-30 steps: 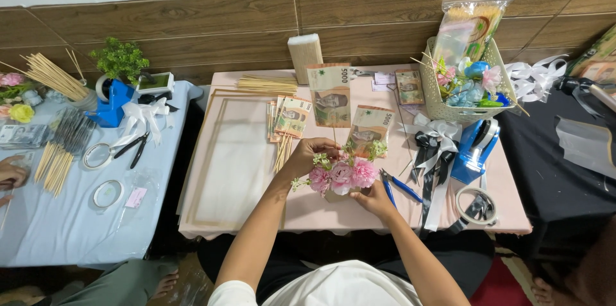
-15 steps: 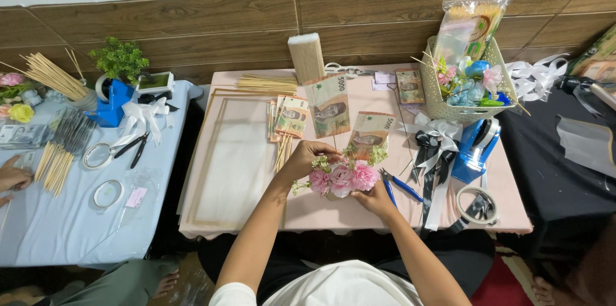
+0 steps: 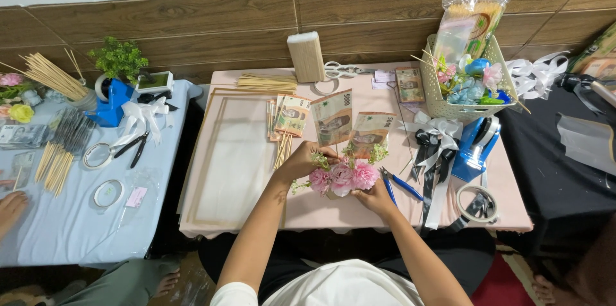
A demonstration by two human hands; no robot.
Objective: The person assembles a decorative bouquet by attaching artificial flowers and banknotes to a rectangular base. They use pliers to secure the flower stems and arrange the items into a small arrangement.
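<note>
A small bouquet of pink flowers [image 3: 342, 178] with green sprigs is held over the pink table [image 3: 321, 210]. Two banknotes on sticks [image 3: 333, 119] rise out of it toward the wall. My left hand [image 3: 301, 161] grips the bouquet from the left, its fingers curled near the stick of the left note. My right hand [image 3: 374, 197] supports the bouquet from below on the right. A fan of loose banknotes [image 3: 289, 115] lies on wooden sticks just left of my left hand.
Blue pliers [image 3: 401, 184], black and white ribbons [image 3: 433, 145], a blue tape dispenser [image 3: 476, 145] and a tape roll [image 3: 476, 203] lie to the right. A basket of flowers [image 3: 467, 88] stands behind them. Clear sheets [image 3: 231, 158] lie left. Another person's hand [image 3: 9, 206] rests on the light blue table.
The banknotes on sticks have tilted and shifted slightly to the left as the bouquet is turned in my hands. Both hands stay on the bouquet.
</note>
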